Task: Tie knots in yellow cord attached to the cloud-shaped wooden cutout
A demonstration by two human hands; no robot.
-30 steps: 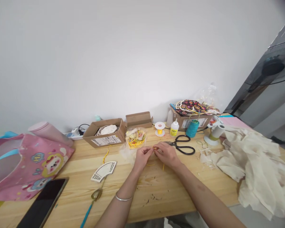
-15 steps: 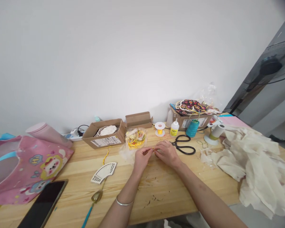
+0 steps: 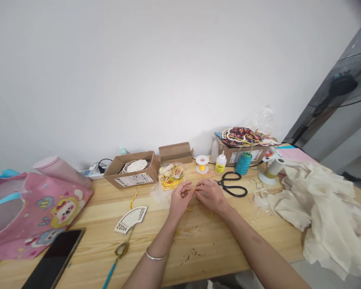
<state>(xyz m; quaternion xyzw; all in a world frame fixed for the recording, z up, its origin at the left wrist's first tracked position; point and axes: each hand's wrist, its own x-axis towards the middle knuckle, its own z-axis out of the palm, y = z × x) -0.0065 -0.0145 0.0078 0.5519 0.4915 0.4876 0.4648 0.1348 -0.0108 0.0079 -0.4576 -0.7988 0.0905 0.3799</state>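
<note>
Near the middle of the pale wood-grained table (image 3: 222, 253), my view from afar puts the thin yellow cord (image 3: 194, 190) between two bare hands, its pinched stretch bridging the fingertips. The left hand (image 3: 179, 199) has thumb and forefinger drawn narrow on it, and the right hand (image 3: 211, 196) meets it from the other side, fingertips curled close together; the two almost touch. How firmly each one presses, I cannot tell, and whether there is a knot under the fingertips is too small for me to see. One loose bit shows below the left hand, another below the right. I judge this cord very light, soft and limp, hardly fragile, though perhaps a little slick, so it would sag or twist anywhere it isn't supported. I'd take hold close to the worked spot, using fingertip pads rather than the palm, with only a short span between the two pinches. Just beyond the right hand lie the scissors with big black looped handles (image 3: 235, 191), their blades mostly hidden from me.
</note>
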